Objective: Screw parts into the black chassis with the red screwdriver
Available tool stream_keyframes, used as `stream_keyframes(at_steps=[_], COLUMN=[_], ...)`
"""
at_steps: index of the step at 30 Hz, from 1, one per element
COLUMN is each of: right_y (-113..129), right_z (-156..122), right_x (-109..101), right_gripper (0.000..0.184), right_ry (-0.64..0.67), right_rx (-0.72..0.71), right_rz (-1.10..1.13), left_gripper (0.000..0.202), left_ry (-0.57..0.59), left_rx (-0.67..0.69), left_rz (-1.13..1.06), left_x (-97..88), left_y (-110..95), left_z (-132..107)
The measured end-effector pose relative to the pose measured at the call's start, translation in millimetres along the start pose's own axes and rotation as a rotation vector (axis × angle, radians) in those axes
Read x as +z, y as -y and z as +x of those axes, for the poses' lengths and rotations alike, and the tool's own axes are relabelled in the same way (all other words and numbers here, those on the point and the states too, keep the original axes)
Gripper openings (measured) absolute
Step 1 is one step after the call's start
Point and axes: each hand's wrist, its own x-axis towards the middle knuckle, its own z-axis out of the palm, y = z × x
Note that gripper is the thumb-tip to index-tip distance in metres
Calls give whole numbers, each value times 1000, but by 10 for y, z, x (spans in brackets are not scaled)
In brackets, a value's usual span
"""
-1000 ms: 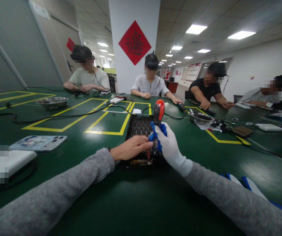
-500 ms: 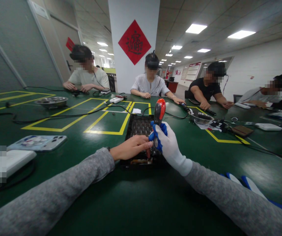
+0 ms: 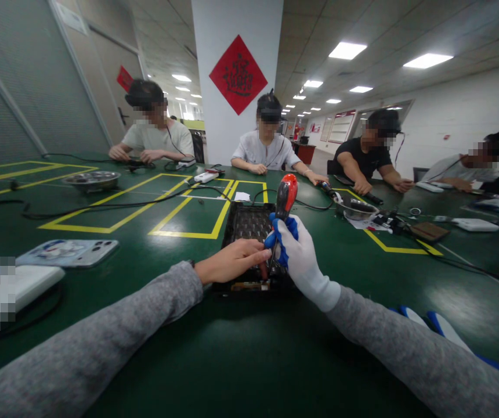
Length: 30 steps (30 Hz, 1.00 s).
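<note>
A black opened device (image 3: pixel 249 232) lies flat on the green table (image 3: pixel 241 348) in front of me. My right hand (image 3: pixel 299 258), in a white glove with blue fingertips, is closed round a screwdriver (image 3: pixel 284 200) with a red and black handle, held upright with its tip down at the device's near edge. My bare left hand (image 3: pixel 232 261) rests on the device beside the screwdriver shaft, fingers together and pinched near the tip.
A phone case (image 3: pixel 69 251) and a white pad lie to my left. Metal bowls (image 3: pixel 93 180) (image 3: pixel 356 209), cables and small parts sit further out. A spare glove (image 3: pixel 441 331) lies at my right forearm. Several seated people work across the table.
The screwdriver handle has leaned slightly to the right and my right hand shifted a little with it. My left hand has stayed in place.
</note>
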Motion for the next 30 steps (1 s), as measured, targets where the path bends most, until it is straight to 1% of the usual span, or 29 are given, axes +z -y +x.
stream_keyframes(at_steps=[3,5,9,11,15,18,20,22,27,30], right_y=[10,20,37,39,37,38,39,39,26,28], right_z=[-4,-8,-20,-24,-26,-22,-20,-19,-23,-23], right_x=[1,3,5,6,16,23,23,21,18,21], right_gripper=[29,29,28,28,30,31,32,32,32,33], right_ry=[-10,-18,-5,12,35,47,55,54,44,49], right_rx=[-4,-12,-18,-10,12,29,37,33,15,27], right_rz=[2,10,36,50,69,58,38,28,42,56], left_gripper=[52,48,31,28,18,11,11,13,15,13], left_ry=[1,-14,-73,-57,-12,-24,-24,-22,-15,-18], left_rx=[2,-8,-112,-131,-63,13,41,41,-15,3], left_rz=[-1,-17,-97,-151,-215,-166,-142,-139,-135,-135], left_x=[-6,-1,30,43,38,19,13,15,26,27], left_y=[-9,-5,35,58,86,98,106,110,105,113], left_z=[2,10,30,35,32,25,22,22,26,24])
